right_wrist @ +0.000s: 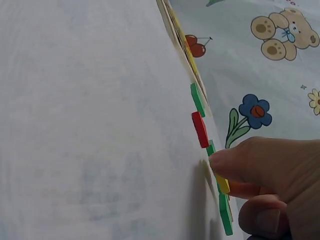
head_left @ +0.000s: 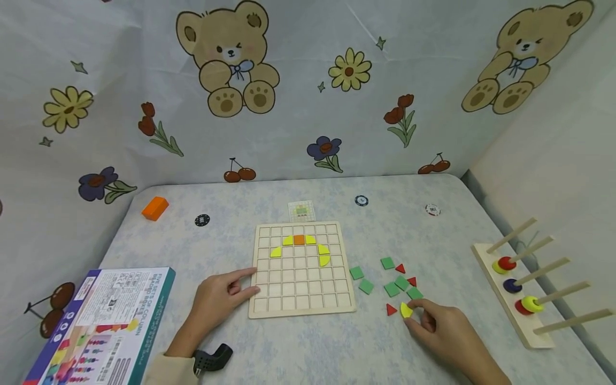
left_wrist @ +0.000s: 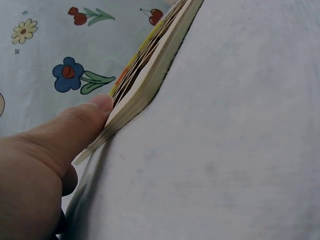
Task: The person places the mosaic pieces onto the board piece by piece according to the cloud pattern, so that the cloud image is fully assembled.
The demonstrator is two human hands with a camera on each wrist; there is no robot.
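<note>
A wooden grid board (head_left: 293, 297) lies on the table with several yellow quarter-round tiles (head_left: 324, 260) and one orange square tile (head_left: 299, 239) in its upper cells. My left hand (head_left: 218, 297) touches the board's left edge with extended thumb and index finger. In the left wrist view the thumb (left_wrist: 75, 127) presses against that edge. To the right of the board, my right hand (head_left: 445, 329) pinches a yellow quarter-round tile (head_left: 406, 310) between thumb and index finger. Green square tiles (head_left: 366, 286) and red triangle tiles (head_left: 391, 309) lie loosely scattered beside it.
A small pattern card (head_left: 301, 211) touches the board's far edge. A boxed set (head_left: 120, 299) lies at left, an orange block (head_left: 155, 208) behind it. At right stands a peg rack (head_left: 512, 299) with coloured rings. Round chips (head_left: 361, 200) lie toward the back.
</note>
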